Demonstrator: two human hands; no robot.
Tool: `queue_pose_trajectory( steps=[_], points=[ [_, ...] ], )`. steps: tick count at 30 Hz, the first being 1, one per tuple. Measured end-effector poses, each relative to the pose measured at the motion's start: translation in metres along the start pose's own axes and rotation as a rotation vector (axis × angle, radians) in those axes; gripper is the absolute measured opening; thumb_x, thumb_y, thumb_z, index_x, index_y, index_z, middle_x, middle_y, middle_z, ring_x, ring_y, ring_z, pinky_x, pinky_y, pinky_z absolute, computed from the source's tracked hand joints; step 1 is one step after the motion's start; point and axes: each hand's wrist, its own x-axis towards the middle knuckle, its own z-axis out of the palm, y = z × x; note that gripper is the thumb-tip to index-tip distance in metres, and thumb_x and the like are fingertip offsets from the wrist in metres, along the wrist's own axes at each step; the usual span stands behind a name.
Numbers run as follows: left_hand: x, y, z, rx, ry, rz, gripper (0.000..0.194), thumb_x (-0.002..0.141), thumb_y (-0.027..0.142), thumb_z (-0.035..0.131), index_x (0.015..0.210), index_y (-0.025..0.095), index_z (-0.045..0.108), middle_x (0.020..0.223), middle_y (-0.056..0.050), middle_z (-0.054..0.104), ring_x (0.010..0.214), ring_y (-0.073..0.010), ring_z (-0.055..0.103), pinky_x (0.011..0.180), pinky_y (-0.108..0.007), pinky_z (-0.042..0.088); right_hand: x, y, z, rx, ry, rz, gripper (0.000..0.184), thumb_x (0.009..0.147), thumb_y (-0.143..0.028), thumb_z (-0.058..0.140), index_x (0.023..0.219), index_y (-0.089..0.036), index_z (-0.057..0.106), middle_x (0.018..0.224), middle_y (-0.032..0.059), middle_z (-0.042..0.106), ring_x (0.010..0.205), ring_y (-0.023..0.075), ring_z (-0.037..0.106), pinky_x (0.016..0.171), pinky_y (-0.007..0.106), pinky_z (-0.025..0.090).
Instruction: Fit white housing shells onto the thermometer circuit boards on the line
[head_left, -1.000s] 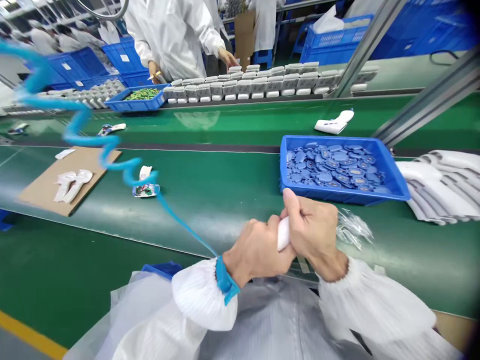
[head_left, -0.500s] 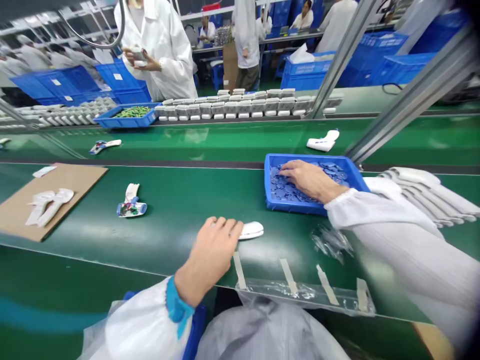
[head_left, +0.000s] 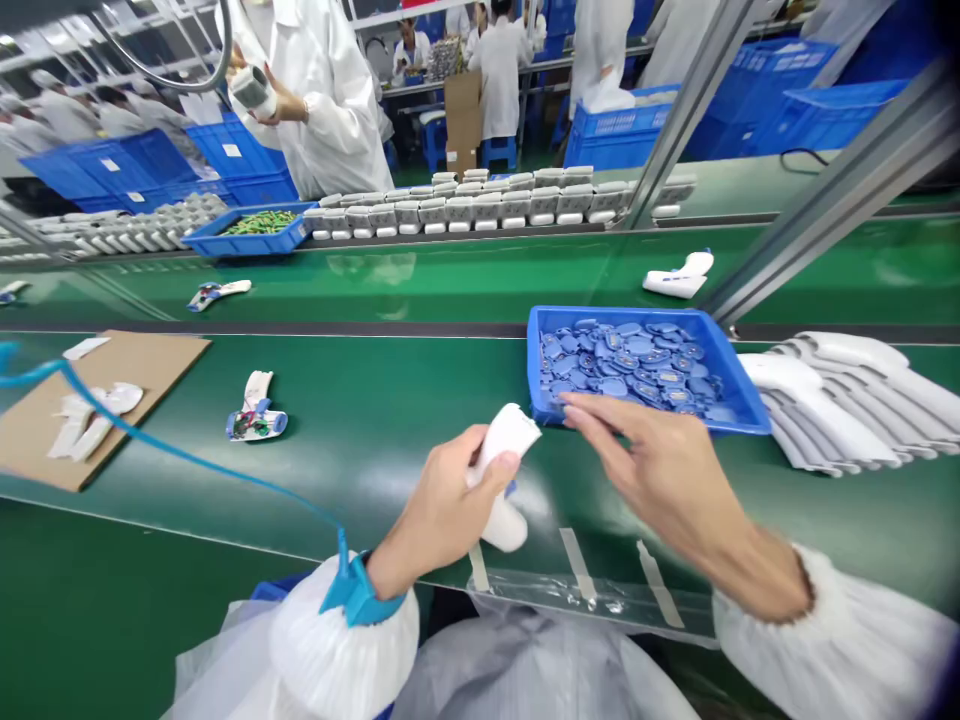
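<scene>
My left hand (head_left: 450, 500) is closed around a white plastic housing (head_left: 507, 440), lifted off the bench and tilted, with a bit of blue showing beneath my thumb. A blue wristband with a coiled cord circles that wrist. My right hand (head_left: 660, 470) is at the near edge of a blue tray (head_left: 534, 360), its thumb and fingers pressed together. What they pinch, if anything, is too small to make out. In the tray lie several small blue plastic pieces (head_left: 637, 350). Farther left, an opened white housing (head_left: 257, 410) shows wires and a green board.
White housings (head_left: 840, 390) are stacked at the right. Cardboard (head_left: 169, 355) with white shells lies left. Tape strips (head_left: 577, 562) hold clear plastic at the front edge. A metal post (head_left: 825, 200) slants at right. Beyond the green belt (head_left: 420, 280), a person holds a grey-white device.
My left hand has raised the white housing from the bench and turned it upright. My right hand has come out of the blue tray toward me. The blue cord has swung into view.
</scene>
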Motion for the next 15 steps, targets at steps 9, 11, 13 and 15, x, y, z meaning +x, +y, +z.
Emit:
queue_pose_trajectory(
  steps=[9, 11, 13, 15],
  points=[
    [0.001, 0.003, 0.018, -0.039, -0.058, 0.028, 0.032, 0.104, 0.046, 0.053, 0.12, 0.021, 0.067, 0.093, 0.001, 0.07, 0.079, -0.0143, 0.059, 0.07, -0.027, 0.041, -0.018, -0.015, 0.002, 0.348, -0.077, 0.283, 0.021, 0.099, -0.036, 0.062, 0.102, -0.026, 0.08, 0.103, 0.0011, 0.081, 0.092, 0.0248, 0.078, 0.08, 0.038, 0.066],
    [-0.001, 0.006, 0.016, -0.011, -0.062, 0.055, 0.032, 0.105, 0.045, 0.053, 0.123, 0.022, 0.067, 0.1, 0.0, 0.072, 0.084, -0.0152, 0.061, 0.074, -0.028, 0.042, -0.02, -0.013, -0.002, 0.334, -0.08, 0.271, 0.02, 0.098, -0.035, 0.063, 0.103, -0.026, 0.08, 0.105, 0.0012, 0.08, 0.094, 0.0263, 0.078, 0.086, 0.042, 0.065],
    [-0.002, 0.007, 0.015, 0.023, -0.068, 0.094, 0.032, 0.105, 0.043, 0.052, 0.126, 0.023, 0.065, 0.106, -0.001, 0.073, 0.088, -0.0161, 0.063, 0.077, -0.029, 0.043, -0.02, -0.015, -0.005, 0.306, -0.095, 0.25, 0.024, 0.098, -0.035, 0.062, 0.114, -0.026, 0.079, 0.11, 0.0021, 0.079, 0.097, 0.0271, 0.077, 0.091, 0.044, 0.064],
    [-0.002, 0.008, 0.017, 0.075, -0.074, 0.136, 0.031, 0.106, 0.043, 0.051, 0.127, 0.024, 0.065, 0.111, 0.0, 0.073, 0.092, -0.0173, 0.064, 0.081, -0.031, 0.043, -0.021, -0.018, -0.005, 0.289, -0.144, 0.226, 0.03, 0.1, -0.036, 0.06, 0.125, -0.026, 0.074, 0.115, 0.0032, 0.078, 0.099, 0.0268, 0.076, 0.087, 0.043, 0.064]
  ],
)
